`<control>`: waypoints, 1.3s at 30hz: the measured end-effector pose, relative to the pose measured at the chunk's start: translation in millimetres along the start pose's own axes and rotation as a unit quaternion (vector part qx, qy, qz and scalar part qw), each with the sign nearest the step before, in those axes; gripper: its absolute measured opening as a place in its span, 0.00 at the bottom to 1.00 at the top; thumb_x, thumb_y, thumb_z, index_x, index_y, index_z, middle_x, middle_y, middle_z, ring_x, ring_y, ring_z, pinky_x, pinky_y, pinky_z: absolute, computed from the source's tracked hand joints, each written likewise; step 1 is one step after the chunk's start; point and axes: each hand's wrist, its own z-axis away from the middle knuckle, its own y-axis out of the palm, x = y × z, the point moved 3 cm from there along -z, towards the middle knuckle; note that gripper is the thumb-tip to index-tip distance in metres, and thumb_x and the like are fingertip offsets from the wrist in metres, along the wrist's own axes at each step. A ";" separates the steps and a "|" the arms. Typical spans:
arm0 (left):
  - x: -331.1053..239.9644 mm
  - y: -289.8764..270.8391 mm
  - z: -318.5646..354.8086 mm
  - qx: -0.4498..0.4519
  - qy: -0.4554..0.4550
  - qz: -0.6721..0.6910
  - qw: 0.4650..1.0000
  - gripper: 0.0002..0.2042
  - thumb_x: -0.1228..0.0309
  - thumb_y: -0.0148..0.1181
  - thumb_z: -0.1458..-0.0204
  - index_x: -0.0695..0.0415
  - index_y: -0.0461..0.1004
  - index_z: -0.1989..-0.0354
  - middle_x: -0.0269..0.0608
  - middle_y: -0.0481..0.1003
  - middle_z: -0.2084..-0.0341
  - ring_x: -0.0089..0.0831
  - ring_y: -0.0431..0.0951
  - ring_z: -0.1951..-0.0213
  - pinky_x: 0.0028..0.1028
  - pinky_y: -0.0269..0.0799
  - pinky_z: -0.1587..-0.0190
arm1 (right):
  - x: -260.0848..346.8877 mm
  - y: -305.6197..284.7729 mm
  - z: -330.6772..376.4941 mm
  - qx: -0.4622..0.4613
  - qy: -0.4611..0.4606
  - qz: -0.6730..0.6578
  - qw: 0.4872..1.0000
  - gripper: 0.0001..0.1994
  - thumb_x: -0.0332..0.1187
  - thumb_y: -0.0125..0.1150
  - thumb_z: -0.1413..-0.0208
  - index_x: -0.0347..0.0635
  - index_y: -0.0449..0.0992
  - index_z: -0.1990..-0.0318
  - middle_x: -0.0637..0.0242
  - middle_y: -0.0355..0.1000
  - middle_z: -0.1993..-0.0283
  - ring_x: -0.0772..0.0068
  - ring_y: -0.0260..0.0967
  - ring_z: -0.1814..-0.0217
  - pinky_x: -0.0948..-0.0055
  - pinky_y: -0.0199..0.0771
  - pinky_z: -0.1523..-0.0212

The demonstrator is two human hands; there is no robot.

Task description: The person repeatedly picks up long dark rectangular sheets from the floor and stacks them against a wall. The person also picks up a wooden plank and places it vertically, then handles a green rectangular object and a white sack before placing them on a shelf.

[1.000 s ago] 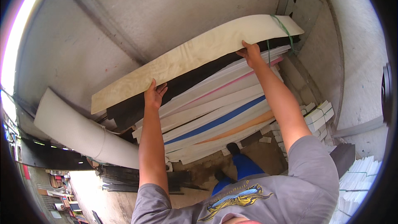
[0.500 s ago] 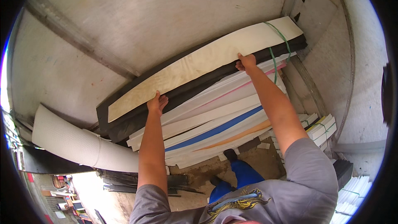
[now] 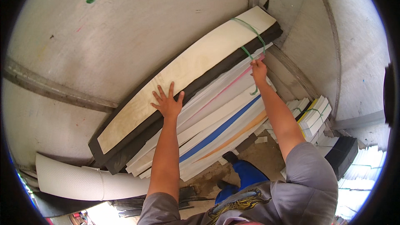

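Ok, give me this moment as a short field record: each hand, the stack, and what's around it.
left hand: flat, fingers spread, on the cream-faced long foam board topping the stack
right hand: at the stack's upper edge, by the green plastic strap; grip unclear
stack: leaning white foam sheets, one blue-edged, against the pale wall
nearby: white rolled mat lower left; strapped bundle of white strips right

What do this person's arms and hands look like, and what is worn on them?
Both forearms are bare, with no gloves, watch or rings visible on the left hand or the right hand. Short grey T-shirt sleeves cover the upper arms; the shirt front carries a yellow and blue printed graphic.
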 end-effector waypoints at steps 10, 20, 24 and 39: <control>-10.8 3.4 -9.1 0.041 -0.005 0.011 0.999 0.33 0.31 0.35 0.38 0.18 0.45 0.24 0.47 0.35 0.21 0.59 0.31 0.22 0.77 0.33 0.33 | -96.5 -293.2 57.2 -0.539 0.070 -0.327 0.773 0.13 0.37 0.52 0.31 0.33 0.76 0.61 0.61 0.74 0.65 0.65 0.71 0.68 0.61 0.75 0.68; -7.2 6.1 -10.1 0.054 0.003 -0.005 0.999 0.38 0.28 0.41 0.42 0.18 0.40 0.23 0.50 0.31 0.21 0.61 0.28 0.23 0.78 0.34 0.34 | -58.3 -418.3 100.6 -0.688 -0.064 -0.439 0.573 0.08 0.26 0.44 0.32 0.35 0.70 0.53 0.56 0.76 0.64 0.65 0.74 0.67 0.63 0.76 0.67; -18.2 0.7 -9.4 0.071 0.024 -0.003 0.997 0.48 0.23 0.50 0.52 0.19 0.39 0.23 0.52 0.31 0.21 0.62 0.28 0.23 0.78 0.34 0.34 | -131.4 -426.5 49.2 -0.520 -0.035 -0.237 0.820 0.13 0.25 0.45 0.33 0.34 0.70 0.45 0.50 0.77 0.53 0.58 0.77 0.54 0.57 0.78 0.52; 16.0 9.7 -12.6 0.034 0.072 0.043 0.996 0.50 0.25 0.58 0.57 0.20 0.45 0.23 0.56 0.35 0.22 0.63 0.31 0.23 0.75 0.35 0.32 | -14.5 3.3 80.9 0.011 -0.333 0.304 0.892 0.37 0.48 0.65 0.40 0.54 0.57 0.25 0.40 0.52 0.25 0.38 0.52 0.24 0.47 0.56 0.27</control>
